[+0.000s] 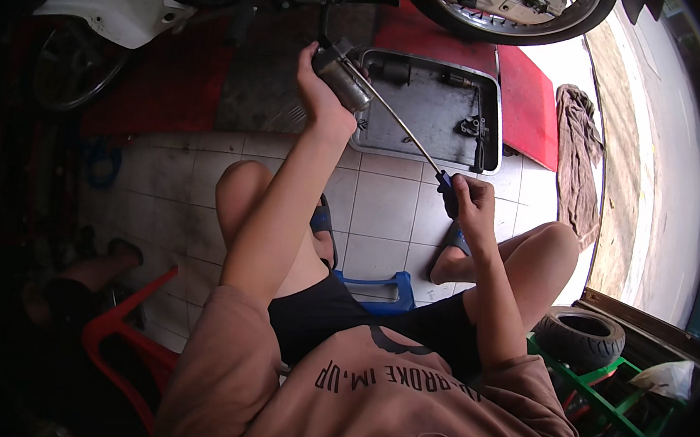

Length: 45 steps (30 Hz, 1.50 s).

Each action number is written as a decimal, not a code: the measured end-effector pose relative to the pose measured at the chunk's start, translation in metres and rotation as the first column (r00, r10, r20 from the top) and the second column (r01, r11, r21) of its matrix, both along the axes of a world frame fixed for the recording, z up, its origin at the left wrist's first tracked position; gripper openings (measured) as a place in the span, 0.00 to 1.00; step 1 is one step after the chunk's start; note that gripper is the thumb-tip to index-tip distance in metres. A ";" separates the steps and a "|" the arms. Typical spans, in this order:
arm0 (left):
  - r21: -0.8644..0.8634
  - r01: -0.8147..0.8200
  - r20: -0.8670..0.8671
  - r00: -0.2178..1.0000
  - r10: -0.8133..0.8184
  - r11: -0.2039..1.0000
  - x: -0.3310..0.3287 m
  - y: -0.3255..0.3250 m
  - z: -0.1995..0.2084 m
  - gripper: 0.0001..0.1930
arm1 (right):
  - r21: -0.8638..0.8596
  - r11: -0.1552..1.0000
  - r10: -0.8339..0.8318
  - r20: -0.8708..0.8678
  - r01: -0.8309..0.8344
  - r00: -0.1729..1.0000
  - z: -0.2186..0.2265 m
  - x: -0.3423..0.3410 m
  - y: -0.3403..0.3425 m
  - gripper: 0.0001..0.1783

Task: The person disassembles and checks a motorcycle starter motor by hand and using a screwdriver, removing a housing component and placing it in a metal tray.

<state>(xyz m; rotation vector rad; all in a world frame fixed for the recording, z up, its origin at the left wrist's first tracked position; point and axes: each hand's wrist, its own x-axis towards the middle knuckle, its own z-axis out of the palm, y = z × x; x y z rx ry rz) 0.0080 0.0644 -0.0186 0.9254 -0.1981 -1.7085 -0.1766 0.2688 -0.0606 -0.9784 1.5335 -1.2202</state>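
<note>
My left hand (323,104) is closed around a cylindrical metal part (343,83), held up by the near left corner of a metal tray (424,156). The part has a dull silver body and a dark upper end. My right hand (474,203) grips the dark blue handle of a long screwdriver (408,129). Its thin shaft slants up and left to the cylindrical part; whether the tip touches it, I cannot tell. In the tray lie a dark cylinder (394,73), a small black part (469,126) and other greasy pieces.
A motorcycle (123,1) stands across the far side, above a red and dark metal platform (529,93). A brown rag (577,147) lies at the right. Near my right are a tyre (579,337) and a green rack (625,409); a red chair (119,331) stands left, beside another person's leg (100,269).
</note>
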 end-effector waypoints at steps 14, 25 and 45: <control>-0.011 0.007 0.043 0.999 -0.007 1.000 -0.001 0.002 -0.003 0.23 | 0.077 0.997 -0.011 -0.106 0.019 0.994 0.000 0.000 0.000 0.13; -0.011 -0.003 0.025 1.000 0.004 1.000 0.001 -0.002 -0.005 0.22 | -0.105 0.994 0.006 -0.292 -0.038 0.956 0.003 0.007 -0.001 0.09; 0.027 0.010 0.025 1.000 -0.011 1.000 0.004 -0.004 -0.003 0.20 | -0.314 0.949 -0.168 -0.560 -0.021 0.812 0.020 0.019 0.002 0.08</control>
